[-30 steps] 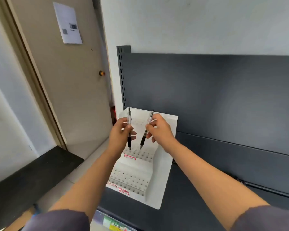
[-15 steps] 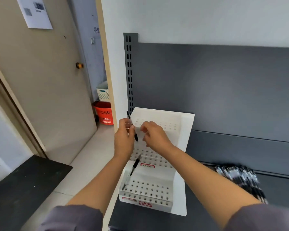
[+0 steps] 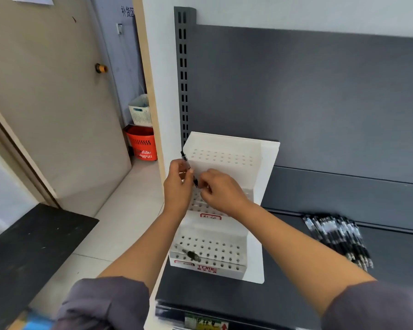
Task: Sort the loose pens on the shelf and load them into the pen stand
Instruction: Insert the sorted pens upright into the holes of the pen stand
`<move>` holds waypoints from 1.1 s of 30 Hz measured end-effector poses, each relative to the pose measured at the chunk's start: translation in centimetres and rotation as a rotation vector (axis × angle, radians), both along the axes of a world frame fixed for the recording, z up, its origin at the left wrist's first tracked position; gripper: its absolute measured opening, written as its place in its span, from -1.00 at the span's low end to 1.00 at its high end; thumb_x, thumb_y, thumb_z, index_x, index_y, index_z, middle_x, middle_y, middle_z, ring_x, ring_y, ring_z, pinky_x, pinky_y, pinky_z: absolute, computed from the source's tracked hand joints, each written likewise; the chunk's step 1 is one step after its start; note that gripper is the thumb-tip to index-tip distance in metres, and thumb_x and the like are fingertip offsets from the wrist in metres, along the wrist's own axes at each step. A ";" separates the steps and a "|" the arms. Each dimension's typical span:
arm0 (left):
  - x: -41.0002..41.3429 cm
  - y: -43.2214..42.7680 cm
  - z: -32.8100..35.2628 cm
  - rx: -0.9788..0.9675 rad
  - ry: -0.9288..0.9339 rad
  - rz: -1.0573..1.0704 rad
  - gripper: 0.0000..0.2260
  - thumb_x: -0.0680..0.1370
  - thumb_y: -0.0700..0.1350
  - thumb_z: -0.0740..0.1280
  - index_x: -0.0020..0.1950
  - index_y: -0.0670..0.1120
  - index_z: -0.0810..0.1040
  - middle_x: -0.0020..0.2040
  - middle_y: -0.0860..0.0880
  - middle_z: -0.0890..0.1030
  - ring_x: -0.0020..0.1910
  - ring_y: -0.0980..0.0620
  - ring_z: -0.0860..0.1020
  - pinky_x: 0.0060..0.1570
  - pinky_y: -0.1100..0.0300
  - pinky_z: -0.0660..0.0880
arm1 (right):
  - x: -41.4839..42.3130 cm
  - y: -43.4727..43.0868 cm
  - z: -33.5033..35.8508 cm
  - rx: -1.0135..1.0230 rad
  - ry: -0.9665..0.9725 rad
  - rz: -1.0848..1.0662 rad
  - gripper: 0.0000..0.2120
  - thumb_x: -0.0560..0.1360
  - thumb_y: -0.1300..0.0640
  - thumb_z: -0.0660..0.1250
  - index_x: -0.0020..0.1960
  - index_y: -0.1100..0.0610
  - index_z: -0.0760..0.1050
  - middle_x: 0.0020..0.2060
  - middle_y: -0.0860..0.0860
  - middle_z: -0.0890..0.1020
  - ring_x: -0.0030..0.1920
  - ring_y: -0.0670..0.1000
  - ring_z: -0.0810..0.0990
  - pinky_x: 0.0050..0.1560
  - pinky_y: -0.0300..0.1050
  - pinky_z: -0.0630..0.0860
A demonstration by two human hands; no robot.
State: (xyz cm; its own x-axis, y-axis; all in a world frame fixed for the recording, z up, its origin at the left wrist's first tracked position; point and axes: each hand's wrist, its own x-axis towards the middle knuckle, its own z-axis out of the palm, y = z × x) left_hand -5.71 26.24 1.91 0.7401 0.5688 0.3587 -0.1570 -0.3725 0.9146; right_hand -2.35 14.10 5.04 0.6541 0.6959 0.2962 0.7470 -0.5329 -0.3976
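A white stepped pen stand with rows of holes sits on the dark shelf. My left hand grips a black-and-clear pen, held slanted over the stand's middle tier. My right hand is pressed close beside it, its fingertips pinched at the pen's black lower end. Another pen sits in a hole at the left of the lowest tier, seen almost end-on. To the right, a pile of loose pens lies on the shelf.
The shelf's grey back panel rises behind the stand, with a slotted upright at its left. Left of the shelf, a red basket and a white basket stand on the floor by a door. A black platform lies lower left.
The pen that my right hand held now sits in the stand's lowest tier. My right hand has closed in on the left hand's pen. The view has swung right, showing the pen pile.
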 end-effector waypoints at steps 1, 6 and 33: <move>-0.1 0.1 0.0 0.001 -0.003 -0.001 -0.86 0.57 -0.21 0.24 0.06 0.00 0.37 -0.11 0.21 0.50 -0.09 0.02 0.54 -0.02 0.01 0.54 | -0.4 0.0 0.0 -0.004 -0.006 0.033 -0.88 0.44 0.25 0.20 -0.13 0.18 0.52 -0.18 0.08 0.57 -0.19 0.11 0.53 -0.19 -0.01 0.49; -0.9 0.0 0.3 0.134 -0.049 0.006 -0.89 0.60 -0.24 0.19 0.07 -0.06 0.39 -0.12 0.25 0.47 -0.12 0.06 0.51 -0.07 0.12 0.51 | -1.7 0.1 -0.1 -0.074 0.017 0.094 -0.83 0.43 0.26 0.18 -0.15 0.18 0.55 -0.26 0.05 0.65 -0.28 0.06 0.55 -0.23 -0.02 0.52; -9.7 2.7 1.6 0.036 -0.033 0.220 -0.90 0.62 -0.20 0.13 0.11 -0.04 0.33 0.02 -0.02 0.49 -0.02 -0.02 0.53 -0.06 0.15 0.57 | -7.5 1.5 -6.1 -0.321 0.141 0.363 -0.75 0.56 0.00 0.26 0.19 0.04 0.55 0.13 0.01 0.51 0.02 0.05 0.55 -0.05 -0.03 0.51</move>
State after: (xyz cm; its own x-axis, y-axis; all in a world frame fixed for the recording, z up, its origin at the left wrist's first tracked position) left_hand -15.45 28.98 3.56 0.5869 0.7017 0.4039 -0.0978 -0.4337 0.8957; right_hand -9.80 15.58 -1.02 0.3711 0.9275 -0.0438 0.8576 -0.3605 -0.3667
